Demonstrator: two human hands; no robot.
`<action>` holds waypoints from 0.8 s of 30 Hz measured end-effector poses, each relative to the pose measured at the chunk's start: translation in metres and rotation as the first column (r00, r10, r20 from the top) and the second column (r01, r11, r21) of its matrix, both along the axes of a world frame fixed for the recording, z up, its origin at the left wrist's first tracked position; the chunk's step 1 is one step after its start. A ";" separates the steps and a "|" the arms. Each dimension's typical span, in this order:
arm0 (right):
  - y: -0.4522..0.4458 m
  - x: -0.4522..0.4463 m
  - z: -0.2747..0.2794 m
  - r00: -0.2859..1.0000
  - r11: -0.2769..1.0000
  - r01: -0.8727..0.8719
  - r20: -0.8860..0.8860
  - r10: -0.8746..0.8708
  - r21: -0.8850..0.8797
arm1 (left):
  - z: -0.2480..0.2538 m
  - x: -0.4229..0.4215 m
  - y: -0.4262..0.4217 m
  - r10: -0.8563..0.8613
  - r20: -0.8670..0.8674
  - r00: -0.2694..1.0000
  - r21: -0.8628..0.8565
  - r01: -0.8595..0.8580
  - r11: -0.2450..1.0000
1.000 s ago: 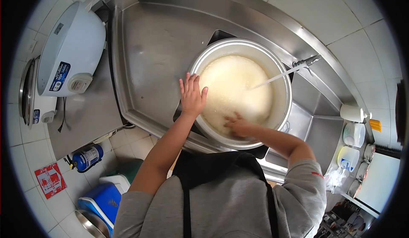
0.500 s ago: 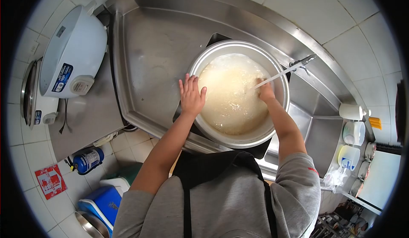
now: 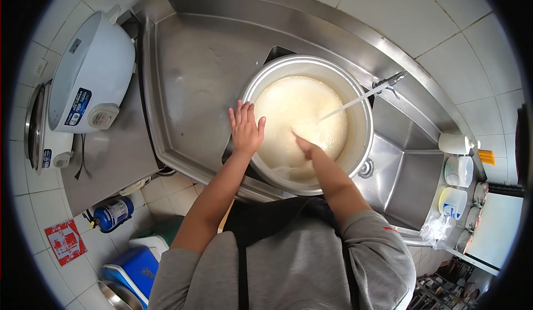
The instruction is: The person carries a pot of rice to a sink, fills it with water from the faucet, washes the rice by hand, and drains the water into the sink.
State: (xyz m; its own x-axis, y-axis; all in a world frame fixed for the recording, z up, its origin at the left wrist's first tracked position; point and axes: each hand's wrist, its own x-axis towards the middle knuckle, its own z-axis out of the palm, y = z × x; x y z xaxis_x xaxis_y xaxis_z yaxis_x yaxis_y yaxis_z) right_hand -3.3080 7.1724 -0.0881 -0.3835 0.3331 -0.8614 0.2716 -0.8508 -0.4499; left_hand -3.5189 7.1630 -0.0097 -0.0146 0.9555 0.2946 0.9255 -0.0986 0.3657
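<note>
A large round metal pot [image 3: 363,143] sits over the sink, filled with cloudy, cream-coloured water [image 3: 300,96]. From the faucet [image 3: 391,81] at the right a thin stream runs into it. My left hand [image 3: 246,129] lies flat against the pot's left rim, fingers stretched out and holding nothing. Dipped into the water near the pot's front is my right hand [image 3: 304,145]; its fingers are largely hidden by the murky liquid, so whether they hold anything is unclear.
Left of the sink counter [image 3: 191,82] stands a big white rice cooker [image 3: 94,71] with a dangling cord. A sink basin [image 3: 413,176] lies to the right, with plastic tubs [image 3: 452,201] beyond it. A blue fire extinguisher [image 3: 114,214] and a blue cooler [image 3: 133,268] are lower left.
My right hand has swept from the pot's right side, by the water stream, leftward and toward me through the water. My left hand stays on the rim.
</note>
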 end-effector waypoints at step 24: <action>0.088 0.147 -0.011 0.751 0.531 -0.547 0.660 -0.031 0.647 | 0.004 -0.001 0.001 -0.032 0.020 0.999 0.005 0.032 0.999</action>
